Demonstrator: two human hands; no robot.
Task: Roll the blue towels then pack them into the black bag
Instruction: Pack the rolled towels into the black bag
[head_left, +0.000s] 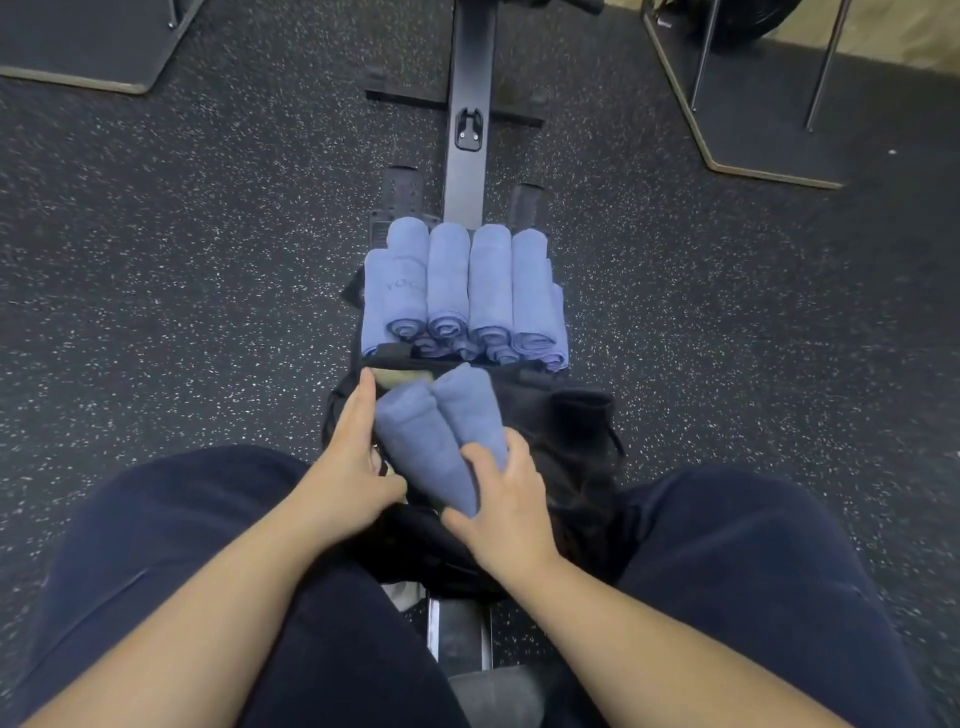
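We sit astride a rowing machine on a speckled gym floor, packing rolled towels into the bag (566, 415) that rests on the rail (466, 156) between our knees. Our right hand (506, 506) is clamped on the near ends of two rolls (441, 426), fingers curled over the right one and thumb under the left, holding them side by side with their far ends pointing into the bag's mouth. Our left hand (347, 457) grips the bag's left rim, forefinger stretched along it, pulling the opening wide.

Just beyond the bag's far edge, the stack (462, 291) of rolled towels waits across the rail: four rolls on top, more ends showing beneath, all lying lengthwise away from us.

The step in hand looks to be sliding this pair down into the bag. To do it well, we judge the right hand should keep its squeeze on both rolls until they are seated, since a loosened grip would let the outer flaps spring open. The left hand should keep the rim taut and low so the towel ends do not catch on it. The pair would best go in snug against the left wall, leaving room on the right for the stack. We cannot tell what already lies in the bag; its inside is dark.
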